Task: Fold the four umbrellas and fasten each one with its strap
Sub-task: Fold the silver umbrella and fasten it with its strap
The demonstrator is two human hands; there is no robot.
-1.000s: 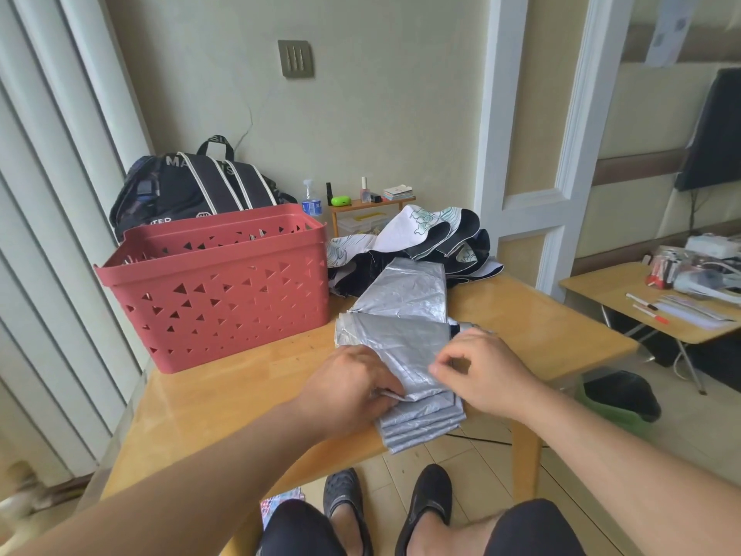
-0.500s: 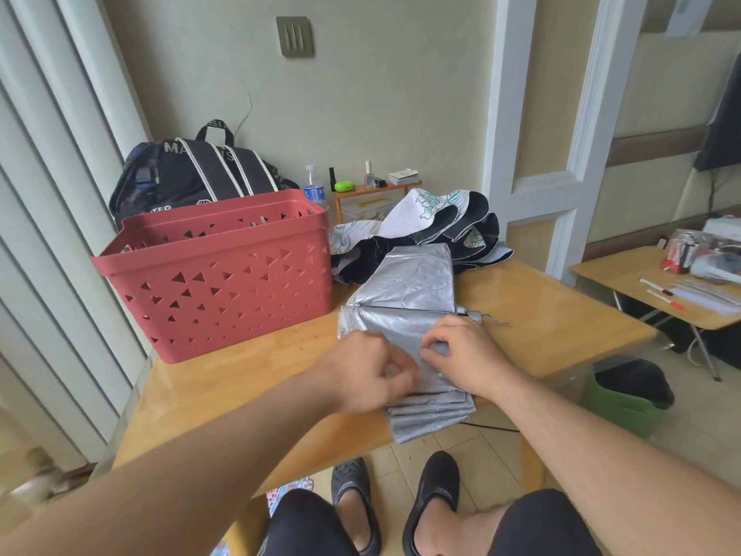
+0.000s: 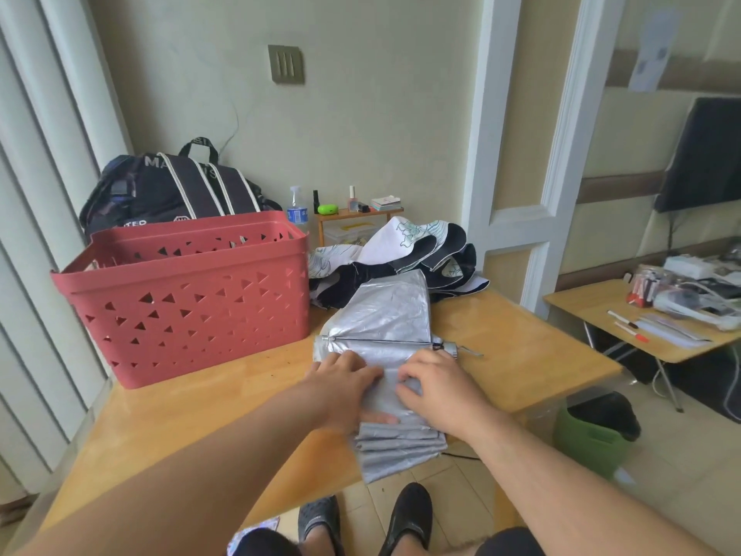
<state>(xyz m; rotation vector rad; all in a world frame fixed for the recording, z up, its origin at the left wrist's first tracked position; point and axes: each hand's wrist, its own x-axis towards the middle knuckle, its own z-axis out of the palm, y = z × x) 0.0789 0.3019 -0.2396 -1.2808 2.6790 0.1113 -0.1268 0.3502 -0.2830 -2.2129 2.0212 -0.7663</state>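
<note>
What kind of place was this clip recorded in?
Probably a room in a home: a backpack against the wall, toiletries on a small shelf, a wooden table and a red basket.

The silver umbrella [image 3: 385, 315] lies flat and pleated on the worktop [image 3: 192, 411], its lower end over the near edge; a black-and-white umbrella [image 3: 405, 250] lies crumpled behind it.
</note>
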